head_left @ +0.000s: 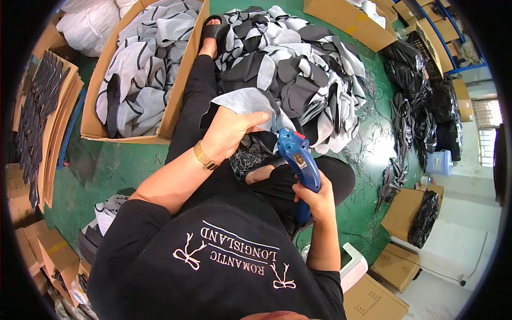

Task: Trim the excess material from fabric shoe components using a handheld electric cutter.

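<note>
My left hand [228, 132], with a gold-coloured band at its wrist, pinches a grey and black fabric piece [242, 100] between thumb and fingers. My right hand [319, 198] is wrapped round the handle of blue electric scissors [300, 156] with a red part near the head. The tool's front end meets the edge of the fabric close to my left thumb; the exact contact of the blade is too small to make out. Beyond my hands lies a big pile of grey and black fabric pieces [304, 80] on the floor.
A cardboard box [172, 109] full of similar fabric stands beside my left leg. Thin trimmings [245, 159] lie below my hands, with more scraps across the green floor [122, 165]. At the right are black plastic bags [408, 69], a pale bucket [439, 162] and several cartons [396, 266].
</note>
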`<move>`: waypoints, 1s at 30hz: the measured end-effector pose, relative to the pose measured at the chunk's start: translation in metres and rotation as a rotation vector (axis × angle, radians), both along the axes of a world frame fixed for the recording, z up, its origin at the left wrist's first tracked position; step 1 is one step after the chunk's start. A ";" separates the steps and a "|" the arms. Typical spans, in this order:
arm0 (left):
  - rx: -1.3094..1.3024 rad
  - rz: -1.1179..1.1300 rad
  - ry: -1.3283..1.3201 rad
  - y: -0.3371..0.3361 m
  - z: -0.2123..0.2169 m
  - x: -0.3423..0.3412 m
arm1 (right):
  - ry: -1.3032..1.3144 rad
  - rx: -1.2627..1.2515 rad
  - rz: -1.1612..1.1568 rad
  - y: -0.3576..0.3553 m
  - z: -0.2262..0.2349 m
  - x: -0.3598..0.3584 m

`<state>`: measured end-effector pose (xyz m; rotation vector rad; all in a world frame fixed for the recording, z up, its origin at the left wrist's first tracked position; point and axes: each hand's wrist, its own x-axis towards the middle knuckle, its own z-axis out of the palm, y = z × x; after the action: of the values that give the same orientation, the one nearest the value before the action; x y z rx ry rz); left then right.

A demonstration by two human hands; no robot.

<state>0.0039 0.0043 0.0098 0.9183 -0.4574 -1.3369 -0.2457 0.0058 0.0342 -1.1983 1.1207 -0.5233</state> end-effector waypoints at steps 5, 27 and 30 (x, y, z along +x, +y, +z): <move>-0.052 -0.004 -0.121 0.004 0.004 0.002 | 0.053 -0.036 0.046 -0.005 0.006 -0.003; -0.161 -0.172 -0.335 0.010 0.005 -0.003 | -0.082 -0.157 -0.022 -0.032 0.019 0.023; -0.118 -0.243 -0.197 0.014 0.003 -0.016 | -0.114 -0.208 -0.082 -0.043 0.017 0.040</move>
<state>-0.0124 0.0182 0.0126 0.9216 -0.8124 -1.4265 -0.2061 -0.0371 0.0507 -1.2883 1.0398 -0.7764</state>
